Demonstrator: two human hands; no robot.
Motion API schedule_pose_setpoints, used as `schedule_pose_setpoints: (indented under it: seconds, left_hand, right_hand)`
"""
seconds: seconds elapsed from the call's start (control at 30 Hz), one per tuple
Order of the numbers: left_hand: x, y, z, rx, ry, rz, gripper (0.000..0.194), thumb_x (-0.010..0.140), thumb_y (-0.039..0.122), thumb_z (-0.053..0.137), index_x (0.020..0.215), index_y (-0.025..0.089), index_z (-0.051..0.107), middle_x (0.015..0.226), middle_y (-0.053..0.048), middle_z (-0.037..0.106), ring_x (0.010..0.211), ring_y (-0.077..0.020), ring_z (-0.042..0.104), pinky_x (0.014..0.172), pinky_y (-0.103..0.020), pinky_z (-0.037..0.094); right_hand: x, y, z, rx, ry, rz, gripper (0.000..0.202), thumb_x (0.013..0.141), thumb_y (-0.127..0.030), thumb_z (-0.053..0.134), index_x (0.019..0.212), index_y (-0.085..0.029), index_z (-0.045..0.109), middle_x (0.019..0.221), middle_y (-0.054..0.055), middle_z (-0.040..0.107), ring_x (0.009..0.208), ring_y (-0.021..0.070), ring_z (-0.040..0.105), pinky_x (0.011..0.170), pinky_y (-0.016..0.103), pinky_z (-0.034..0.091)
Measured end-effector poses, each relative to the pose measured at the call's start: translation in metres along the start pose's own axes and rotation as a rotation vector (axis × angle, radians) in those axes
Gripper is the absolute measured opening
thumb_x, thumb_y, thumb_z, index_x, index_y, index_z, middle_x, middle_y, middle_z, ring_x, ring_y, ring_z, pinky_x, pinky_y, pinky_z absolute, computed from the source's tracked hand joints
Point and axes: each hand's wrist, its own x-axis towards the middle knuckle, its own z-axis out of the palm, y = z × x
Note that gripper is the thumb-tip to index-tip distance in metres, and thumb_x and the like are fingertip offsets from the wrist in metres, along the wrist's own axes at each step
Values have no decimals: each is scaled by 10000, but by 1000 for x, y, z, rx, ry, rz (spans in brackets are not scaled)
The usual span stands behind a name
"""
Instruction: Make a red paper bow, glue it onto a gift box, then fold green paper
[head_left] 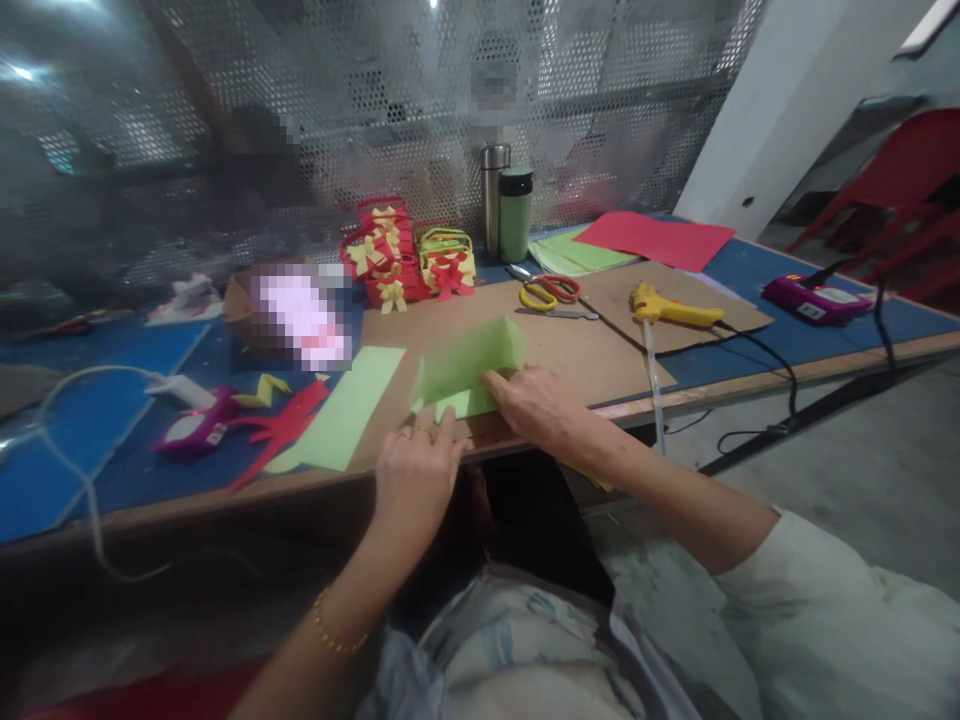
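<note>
A light green sheet of paper (469, 362), folded with one side standing up, rests on brown cardboard (559, 350) near the table's front edge. My left hand (418, 465) grips its near flap, fingertips pressed on the paper. At the paper's right end, my right hand (536, 408) has its fingers curled in and gripping the inside of the fold; the thumb is partly hidden. A flat green strip of paper (358, 408) lies to the left of my left hand, beside cut red paper pieces (289, 425).
Scissors (551, 290) and a yellow glue gun (671, 308) with its cord lie right. Red and yellow paper baskets (386, 255), a green tumbler (515, 215) and a steel flask (493, 200) stand behind. Purple power boxes (196, 425) sit at both sides. A red sheet (656, 238) lies back right.
</note>
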Motion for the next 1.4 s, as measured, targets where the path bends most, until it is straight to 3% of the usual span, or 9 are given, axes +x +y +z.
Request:
schedule_pose_setpoints:
  seconds: [0.43,0.6,0.83,1.07,1.4]
  left_hand:
    - [8,3,-10,12,-122,7,363,1031,298,509,1329,132,635,1186,-175,719,975,-276,702,791,-375,480]
    - [11,2,-12,18,-163,13,389,1025,328,521,1342,132,630,1139,-173,719,926,-284,704,787,-382,494]
    - [11,0,-14,-5,-165,5,463,1015,324,535,1462,208,548,1202,-166,691,930,-270,707,801,-374,505]
    - [10,-1,-10,-25,-171,10,472,1017,326,528,1473,204,543,1314,-218,640,1061,-299,697,861,-392,517]
    - [9,-1,-13,-63,-168,13,440,1011,301,543,1413,128,590,1113,-199,712,993,-302,703,845,-397,523]
  right_hand:
    - [-5,-4,-1,17,41,18,249,1019,-134,396,1069,-132,641,1049,151,696,844,213,686,617,298,322]
    - [-4,-7,-2,19,-14,34,256,1001,-103,404,1084,-124,646,1017,163,702,857,232,693,648,300,380]
    - [3,-9,-4,-9,-50,63,274,995,-74,386,1082,-115,643,986,179,723,862,254,717,674,311,427]
    - [3,-9,1,-32,-35,54,250,993,-75,396,1077,-106,629,985,191,722,870,249,725,694,301,439]
    - [2,-9,2,-38,-16,25,252,988,-72,389,1062,-110,627,959,182,717,866,274,728,699,325,437]
